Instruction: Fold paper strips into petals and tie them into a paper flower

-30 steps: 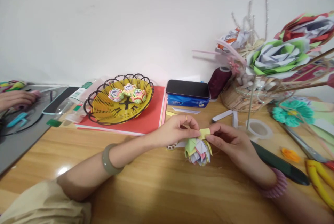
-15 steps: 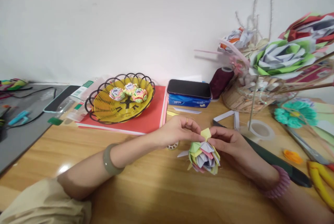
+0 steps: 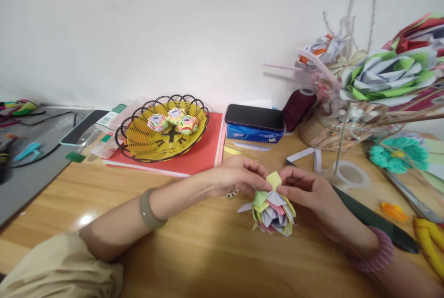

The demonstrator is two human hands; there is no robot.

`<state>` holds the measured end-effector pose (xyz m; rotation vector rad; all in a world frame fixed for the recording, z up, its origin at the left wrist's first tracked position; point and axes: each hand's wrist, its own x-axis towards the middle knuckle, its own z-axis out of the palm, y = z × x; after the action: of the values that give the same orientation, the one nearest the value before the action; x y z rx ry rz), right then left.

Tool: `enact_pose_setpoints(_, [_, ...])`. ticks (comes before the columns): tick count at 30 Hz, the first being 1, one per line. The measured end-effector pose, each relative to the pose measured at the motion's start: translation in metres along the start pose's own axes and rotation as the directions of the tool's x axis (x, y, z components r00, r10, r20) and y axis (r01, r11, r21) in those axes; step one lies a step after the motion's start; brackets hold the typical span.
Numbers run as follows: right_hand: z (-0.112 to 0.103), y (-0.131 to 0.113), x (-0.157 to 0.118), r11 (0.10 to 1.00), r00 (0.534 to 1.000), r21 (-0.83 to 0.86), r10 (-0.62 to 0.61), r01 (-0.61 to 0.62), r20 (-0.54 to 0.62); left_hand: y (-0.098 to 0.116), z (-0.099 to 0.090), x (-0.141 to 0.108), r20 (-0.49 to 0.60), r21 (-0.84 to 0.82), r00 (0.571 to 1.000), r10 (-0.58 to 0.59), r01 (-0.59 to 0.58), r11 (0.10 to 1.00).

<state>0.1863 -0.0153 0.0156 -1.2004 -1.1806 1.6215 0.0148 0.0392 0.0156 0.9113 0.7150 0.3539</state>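
A folded paper flower (image 3: 273, 214) in white, pink, yellow and green hangs between my hands over the wooden table. My left hand (image 3: 241, 177) pinches its upper left side, fingers closed near a pale yellow petal (image 3: 274, 180) that sticks up at the top. From the right, my right hand (image 3: 303, 189) has thumb and fingers closed on the other side of that petal. The flower's back and some fingertips are hidden. Beneath my left hand lies a small round spotted object (image 3: 231, 193).
A yellow basket (image 3: 149, 143) with several small paper flowers rests on red paper (image 3: 208, 150). Behind my hands is a blue pack (image 3: 255, 133) topped by a phone (image 3: 254, 117). At right are tape (image 3: 350, 175), yellow-handled scissors (image 3: 428, 247) and a wooden pot (image 3: 321, 131) of paper flowers.
The whole view has shifted slightly, so the right-hand objects appear further right. Both hands keep their hold on the flower, with hardly any finger movement.
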Motion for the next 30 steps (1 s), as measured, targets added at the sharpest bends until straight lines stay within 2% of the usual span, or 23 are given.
enact_pose_setpoints(4, [0.0, -0.0006, -0.0015, 0.999, 1.0, -0.023, 0.023, -0.023, 0.01, -0.0011, 0.0017, 0.0, -0.026, 0.055, 0.999, 0.045, -0.043, 0.998])
enact_pose_setpoints(13, [-0.0028, 0.0006, 0.0025, 0.987, 0.998, -0.161, -0.014, 0.004, -0.061, -0.0017, 0.0051, 0.0034, -0.131, 0.114, 0.988, 0.082, -0.067, 0.991])
enact_pose_setpoints(23, [-0.0008, 0.0029, 0.0039, 0.959, 0.992, -0.282, -0.041, 0.006, -0.119, -0.0045, 0.0069, 0.0046, -0.157, 0.207, 0.98, 0.124, -0.09, 0.974])
enact_pose_setpoints(27, [-0.0002, 0.0056, 0.003, 0.937, 0.989, -0.348, -0.086, 0.038, -0.124, -0.0062, 0.0073, 0.0044, -0.178, 0.34, 0.963, 0.201, -0.132, 0.931])
enact_pose_setpoints(30, [0.0004, 0.0074, 0.0035, 0.926, 0.984, -0.373, -0.119, 0.061, -0.134, -0.0076, 0.007, 0.0038, -0.211, 0.466, 0.934, 0.289, -0.164, 0.869])
